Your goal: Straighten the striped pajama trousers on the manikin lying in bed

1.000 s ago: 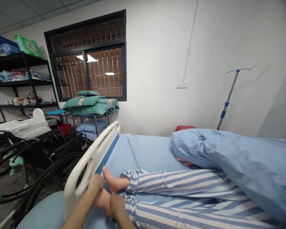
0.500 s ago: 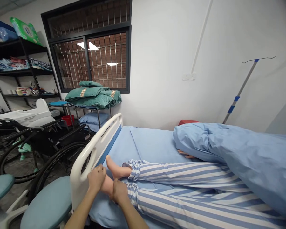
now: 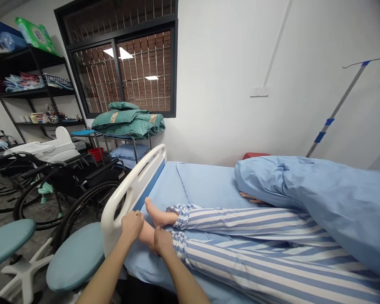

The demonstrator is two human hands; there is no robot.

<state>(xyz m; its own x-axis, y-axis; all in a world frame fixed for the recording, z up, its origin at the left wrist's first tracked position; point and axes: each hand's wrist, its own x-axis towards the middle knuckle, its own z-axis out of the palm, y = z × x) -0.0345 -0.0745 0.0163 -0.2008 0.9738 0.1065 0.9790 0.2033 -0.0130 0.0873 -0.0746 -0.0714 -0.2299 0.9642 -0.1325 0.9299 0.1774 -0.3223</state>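
Both hands are closed tight around a bare foot at the bottom middle of the frame. The left hand holds the front of the foot, and the right hand holds it near the ankle. That leg wears blue and white striped pajama pants. The other bare foot points up just beside the hands (no hand is on it). Both legs lie on a blue bed sheet, close to a white bed rail. A blue blanket covers the right side. A round teal stool seat sits at the lower left, near a black wheelchair. Green quilts are piled under the window.
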